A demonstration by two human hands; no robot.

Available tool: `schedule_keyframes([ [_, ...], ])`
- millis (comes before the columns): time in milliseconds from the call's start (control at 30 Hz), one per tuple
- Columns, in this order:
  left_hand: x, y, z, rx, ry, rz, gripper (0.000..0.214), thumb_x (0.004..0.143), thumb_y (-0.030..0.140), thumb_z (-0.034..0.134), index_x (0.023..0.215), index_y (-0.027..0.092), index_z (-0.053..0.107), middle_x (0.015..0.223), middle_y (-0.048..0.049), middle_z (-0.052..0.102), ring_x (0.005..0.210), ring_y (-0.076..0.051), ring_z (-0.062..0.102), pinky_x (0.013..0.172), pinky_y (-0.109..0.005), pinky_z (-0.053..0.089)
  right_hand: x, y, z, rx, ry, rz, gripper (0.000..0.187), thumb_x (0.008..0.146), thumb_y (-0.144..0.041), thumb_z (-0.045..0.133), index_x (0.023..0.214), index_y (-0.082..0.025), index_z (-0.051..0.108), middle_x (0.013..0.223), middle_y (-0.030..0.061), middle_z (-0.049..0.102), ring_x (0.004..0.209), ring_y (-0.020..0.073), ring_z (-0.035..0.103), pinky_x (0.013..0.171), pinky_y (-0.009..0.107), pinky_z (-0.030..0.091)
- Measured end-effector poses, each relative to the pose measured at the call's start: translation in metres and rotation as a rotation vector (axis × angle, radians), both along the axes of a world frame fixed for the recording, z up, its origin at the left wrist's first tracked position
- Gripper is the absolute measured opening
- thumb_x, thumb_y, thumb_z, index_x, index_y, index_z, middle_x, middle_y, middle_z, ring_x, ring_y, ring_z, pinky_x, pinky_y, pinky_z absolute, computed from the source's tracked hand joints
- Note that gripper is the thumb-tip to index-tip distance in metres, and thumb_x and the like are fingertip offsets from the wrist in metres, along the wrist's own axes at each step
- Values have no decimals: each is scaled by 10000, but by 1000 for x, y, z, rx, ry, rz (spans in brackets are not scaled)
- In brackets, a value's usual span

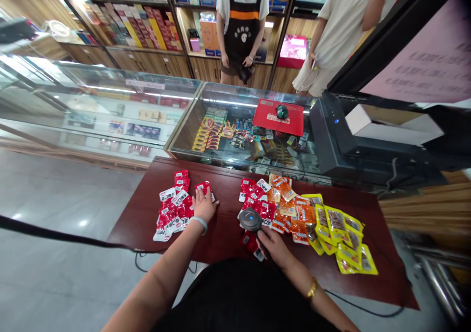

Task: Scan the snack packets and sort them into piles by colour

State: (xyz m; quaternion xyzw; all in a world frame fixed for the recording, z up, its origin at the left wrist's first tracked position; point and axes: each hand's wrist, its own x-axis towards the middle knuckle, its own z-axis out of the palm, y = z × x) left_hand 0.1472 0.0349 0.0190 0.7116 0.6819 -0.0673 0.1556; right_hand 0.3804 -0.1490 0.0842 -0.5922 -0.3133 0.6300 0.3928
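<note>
My left hand (203, 205) rests with its fingers closed on a red snack packet (204, 188) at the right edge of a pile of red packets (172, 209) on the dark wooden table (228, 229). My right hand (274, 246) grips a grey barcode scanner (250, 220), its head with a blue light pointing down over a red packet (251, 244) lying under it. To the right lies a spread of red (257, 199), orange (290, 209) and yellow packets (342, 236).
A glass display counter (206, 121) with goods stands beyond the table; a red mat with a mouse (281, 112) and a black printer (353, 140) sit on it. Two people stand behind the counter by shelves. A black cable (55, 234) crosses the floor on the left.
</note>
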Motion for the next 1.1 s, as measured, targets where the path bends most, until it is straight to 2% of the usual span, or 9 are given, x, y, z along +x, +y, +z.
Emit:
schedule_keyframes([
  [167,9,-18,-2,44,-183,-126,570,873,403,571,1401,205,491,1550,-160,355,1453,-293,296,1160,-419,282,0,2,2,-2,6,19,423,845,-633,568,895,-215,604,529,-61,466,410,112,383,418,240,324],
  [267,10,-19,2,157,-211,41,638,833,479,615,1367,154,490,1488,-183,415,1387,-304,384,1145,-412,307,0,2,1,-10,6,17,430,850,-630,567,927,-208,602,543,-64,465,415,109,384,422,236,324],
  [367,12,-13,6,178,-187,201,795,813,507,631,1432,83,367,1408,-225,471,1326,-344,443,1108,-458,338,0,1,1,-16,6,3,444,844,-640,567,927,-205,609,550,-63,464,419,110,383,428,240,329],
  [467,12,-4,8,92,-179,263,902,774,416,697,1472,36,271,1324,-259,534,1236,-367,533,1028,-445,405,0,2,4,-15,-14,-10,438,832,-642,579,917,-215,623,558,-48,495,433,124,404,438,252,342],
  [533,12,2,8,9,-219,287,888,742,351,732,1455,42,301,1233,-249,609,1148,-362,603,943,-414,455,0,4,6,-2,-30,-16,434,823,-645,586,909,-223,634,554,-38,516,442,136,422,444,260,348],
  [667,11,2,3,-146,-429,233,379,786,314,676,1125,151,627,1016,-133,730,970,-289,686,827,-338,484,1,6,8,20,-33,-27,421,820,-646,589,905,-236,643,534,-33,520,448,150,441,444,267,342],
  [733,13,-5,-1,-223,-579,191,220,795,324,652,959,180,685,960,-94,751,907,-249,697,807,-310,487,1,7,7,14,-21,-42,417,818,-648,589,889,-239,629,527,-39,507,434,143,424,433,264,330],
  [900,29,-34,-5,-383,-846,149,320,716,418,695,915,169,717,909,-76,763,852,-239,696,748,-286,495,2,12,5,7,60,-59,410,842,-638,568,849,-228,570,549,-56,488,407,110,389,411,243,301],
  [1100,53,-51,2,-460,-813,35,385,640,498,731,764,135,693,727,-53,723,683,-207,635,626,-264,441,1,21,5,19,109,-64,404,862,-630,560,788,-237,507,561,-65,470,392,96,371,400,243,287],
])
